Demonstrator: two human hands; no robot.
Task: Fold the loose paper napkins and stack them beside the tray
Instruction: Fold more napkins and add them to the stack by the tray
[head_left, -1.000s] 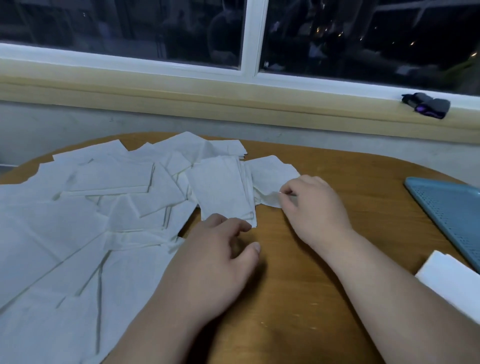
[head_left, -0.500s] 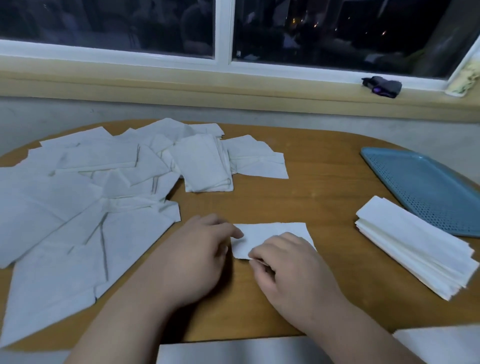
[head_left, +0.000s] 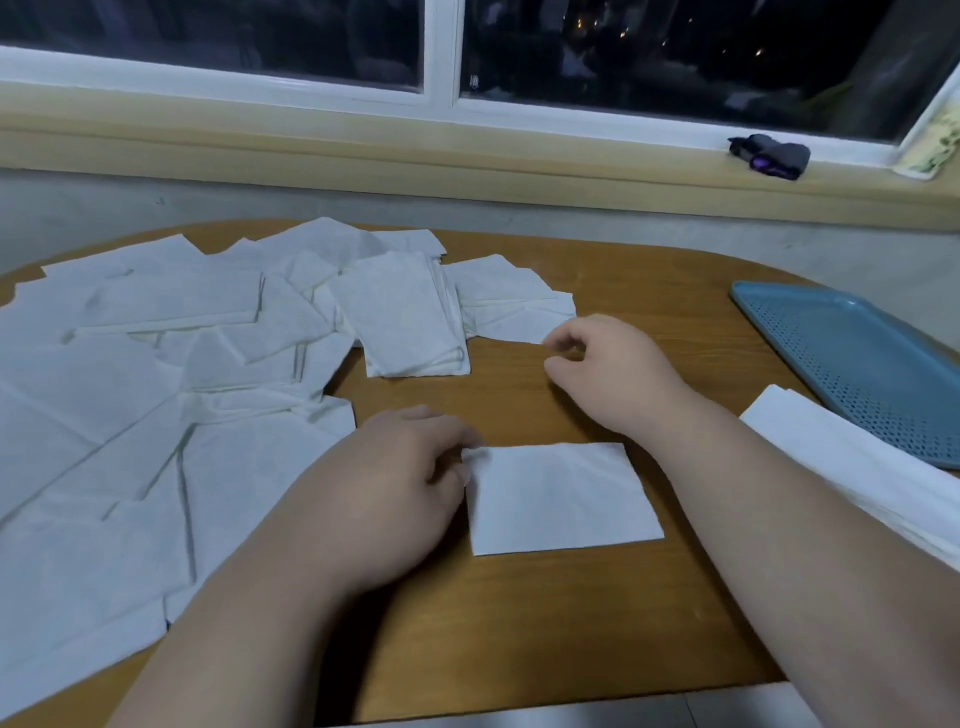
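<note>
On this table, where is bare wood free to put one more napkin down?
Bare wood lies between the right hand and the blue tray, and along the near edge below the folded napkin. The left half is crowded with loose napkins. The finished stack fills the strip beside the tray.

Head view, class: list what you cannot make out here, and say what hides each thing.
- Stack of folded napkins: its height, cut off by the right edge.
- Left hand fingertips on the folded napkin: grip unclear, fingers curled.
- Dark object on the windowsill: too small, dim.
- Right hand: empty or pinching, blurred.
</note>
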